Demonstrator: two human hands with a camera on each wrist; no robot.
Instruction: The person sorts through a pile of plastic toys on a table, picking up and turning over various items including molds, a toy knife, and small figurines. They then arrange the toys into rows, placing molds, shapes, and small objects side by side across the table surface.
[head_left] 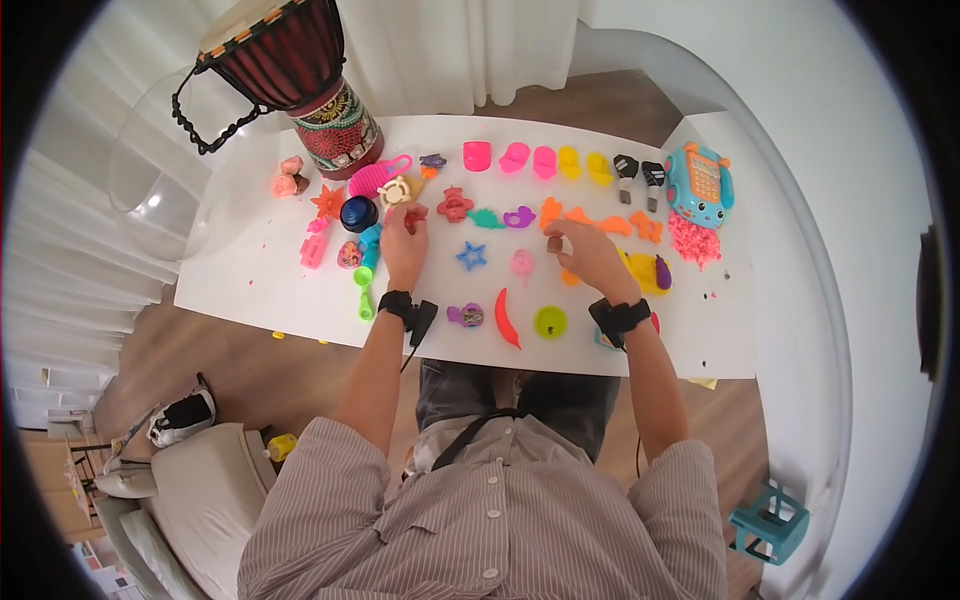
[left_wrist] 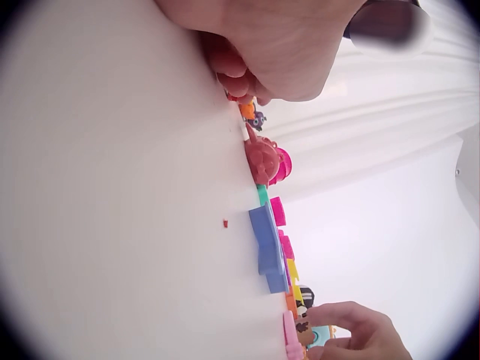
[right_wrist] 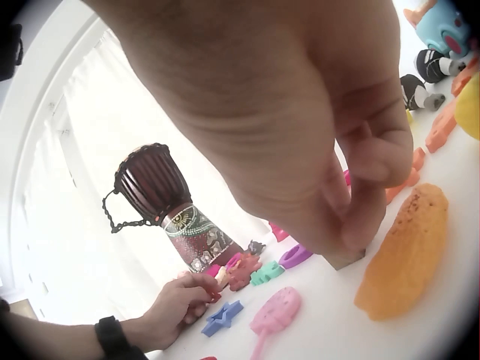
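My left hand (head_left: 405, 252) is at the table's left half, fingers curled round a small red piece (right_wrist: 215, 298) that is mostly hidden. Right of centre, my right hand (head_left: 594, 262) pinches a small tan block (left_wrist: 303, 330) with a dark pattern, just above the table. Under and beside that hand lies an orange, speckled piece (right_wrist: 405, 255). Between the hands are a blue star (head_left: 471, 256), a pink lollipop-shaped piece (head_left: 522, 263), a teal piece (head_left: 486, 218) and a purple one (head_left: 519, 217). A red figure-shaped piece (head_left: 455, 205) lies right of my left fingers.
A tall drum (head_left: 335, 120) stands at the table's back left, near a dark blue jar (head_left: 359, 213). Pink and yellow toy shoes and a toy telephone (head_left: 699, 185) line the back right. Closer to me lie a red chili-shaped piece (head_left: 506, 320) and a lime round piece (head_left: 550, 322).
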